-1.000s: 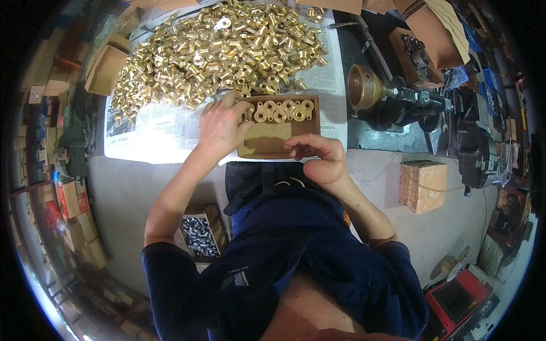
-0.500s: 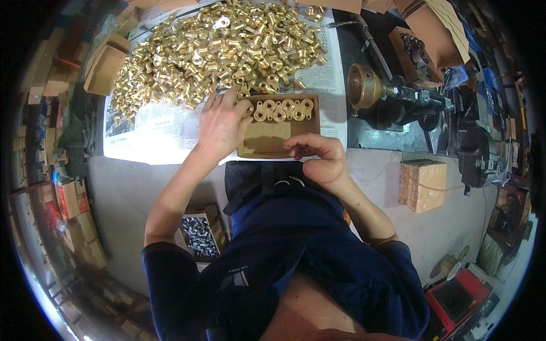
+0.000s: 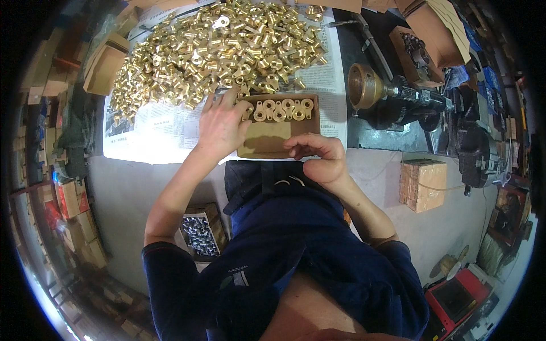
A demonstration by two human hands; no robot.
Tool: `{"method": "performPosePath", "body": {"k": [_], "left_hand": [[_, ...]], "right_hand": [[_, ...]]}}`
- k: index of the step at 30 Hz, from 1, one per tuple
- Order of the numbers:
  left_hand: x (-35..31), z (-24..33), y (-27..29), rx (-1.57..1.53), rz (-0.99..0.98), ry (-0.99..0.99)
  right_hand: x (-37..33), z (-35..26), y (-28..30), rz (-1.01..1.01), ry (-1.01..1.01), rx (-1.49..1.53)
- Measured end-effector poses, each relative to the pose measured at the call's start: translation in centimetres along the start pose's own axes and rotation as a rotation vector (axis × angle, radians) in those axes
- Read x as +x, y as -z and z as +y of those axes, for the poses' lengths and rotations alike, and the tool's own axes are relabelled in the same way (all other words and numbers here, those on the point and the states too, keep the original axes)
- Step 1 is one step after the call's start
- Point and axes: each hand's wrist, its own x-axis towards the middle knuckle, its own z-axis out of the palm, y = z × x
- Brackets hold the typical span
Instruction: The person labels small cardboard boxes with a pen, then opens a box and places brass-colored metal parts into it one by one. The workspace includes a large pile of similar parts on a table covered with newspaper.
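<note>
A shallow cardboard box (image 3: 267, 149) lies in front of me at the near edge of the table. Along its far wall runs a row of brass flanged fittings (image 3: 279, 111), packed with their round ends alternating. My left hand (image 3: 220, 124) reaches over the box's left end. Its fingers are closed on a brass fitting (image 3: 248, 111) at the left end of the row, partly hidden by them. At the near right side, my right hand (image 3: 323, 157) is curled round the box's wall, its fingertips inside. A big heap of loose brass fittings (image 3: 227, 54) lies just beyond the box.
Newspaper sheets (image 3: 162, 135) cover the table under the heap. To the right are a brass cup-shaped fixture (image 3: 364, 85), a vise (image 3: 480, 145) and an open carton of dark parts (image 3: 416, 54). A box of silvery parts (image 3: 200, 236) sits low on my left, a taped carton (image 3: 422, 184) low right.
My left hand's fingers have shifted very slightly at the left end of the row. My right hand and the box look unmoved.
</note>
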Motion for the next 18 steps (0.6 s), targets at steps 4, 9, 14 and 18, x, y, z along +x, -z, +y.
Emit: {"method": "performPosePath", "body": {"k": [4,9,14,18], "left_hand": [[-0.04,0.11,0.11,-0.003,-0.019,0.017],[0.04,-0.11,-0.31,-0.005,-0.002,0.003],[0.05,-0.04,-0.26,-0.016,0.003,0.006],[0.06,-0.04,-0.25,-0.023,0.004,0.01]], "right_hand": [[0.01,0.29,0.05,-0.007,0.01,-0.002],[-0.04,0.21,0.06,-0.004,0.006,-0.001],[-0.08,-0.02,0.03,-0.001,-0.002,-0.01],[-0.07,0.02,-0.01,0.005,-0.001,-0.032]]}}
